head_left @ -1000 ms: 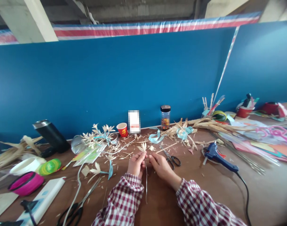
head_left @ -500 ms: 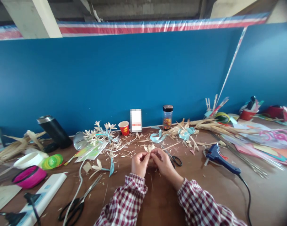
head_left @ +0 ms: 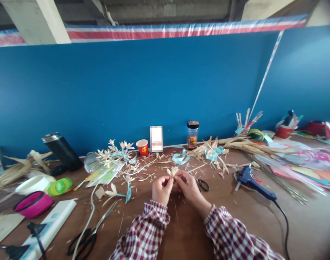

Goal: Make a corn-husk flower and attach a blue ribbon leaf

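Cream-coloured, husk-like flower petals fan upward above the brown tabletop, pinched at their base between the thumbs and fingers of the bare left hand and bare right hand, with black-handled scissors lying just beyond the latter.

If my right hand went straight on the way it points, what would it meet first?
Probably the flower at the fingertips of the left hand. Past that, the right hand seems aimed over scraps toward the red cup, though depth is unclear.
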`<action>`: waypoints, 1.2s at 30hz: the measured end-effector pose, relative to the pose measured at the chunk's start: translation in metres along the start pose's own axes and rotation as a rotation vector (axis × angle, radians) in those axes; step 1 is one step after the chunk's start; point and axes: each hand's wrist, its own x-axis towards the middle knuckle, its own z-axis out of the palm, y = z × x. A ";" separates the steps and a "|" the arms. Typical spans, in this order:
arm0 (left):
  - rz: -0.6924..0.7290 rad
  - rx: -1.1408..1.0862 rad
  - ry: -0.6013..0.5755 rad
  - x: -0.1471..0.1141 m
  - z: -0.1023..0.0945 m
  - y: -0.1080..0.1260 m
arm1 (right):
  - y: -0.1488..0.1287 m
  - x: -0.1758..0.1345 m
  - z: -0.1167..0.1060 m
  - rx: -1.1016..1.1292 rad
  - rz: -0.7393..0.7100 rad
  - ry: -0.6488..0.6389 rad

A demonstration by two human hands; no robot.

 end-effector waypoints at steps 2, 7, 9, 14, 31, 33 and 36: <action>0.002 0.019 -0.008 0.001 -0.002 -0.002 | 0.000 0.000 0.001 0.005 0.000 -0.008; -0.052 -0.022 -0.016 0.001 -0.003 -0.001 | 0.002 0.000 0.002 0.014 0.013 -0.010; -0.076 -0.047 -0.030 0.001 -0.002 0.002 | 0.003 0.001 0.001 0.019 0.011 0.003; -0.063 -0.086 0.024 -0.001 0.002 0.004 | 0.002 0.002 0.000 0.055 0.013 0.001; -0.120 -0.100 0.027 -0.001 0.002 0.001 | 0.000 0.001 0.001 0.088 0.031 -0.006; -0.130 -0.106 0.028 -0.001 0.003 0.002 | 0.001 0.001 0.002 0.096 0.040 -0.004; -0.124 -0.124 0.022 -0.001 0.003 0.001 | 0.004 0.002 0.001 0.079 0.038 -0.018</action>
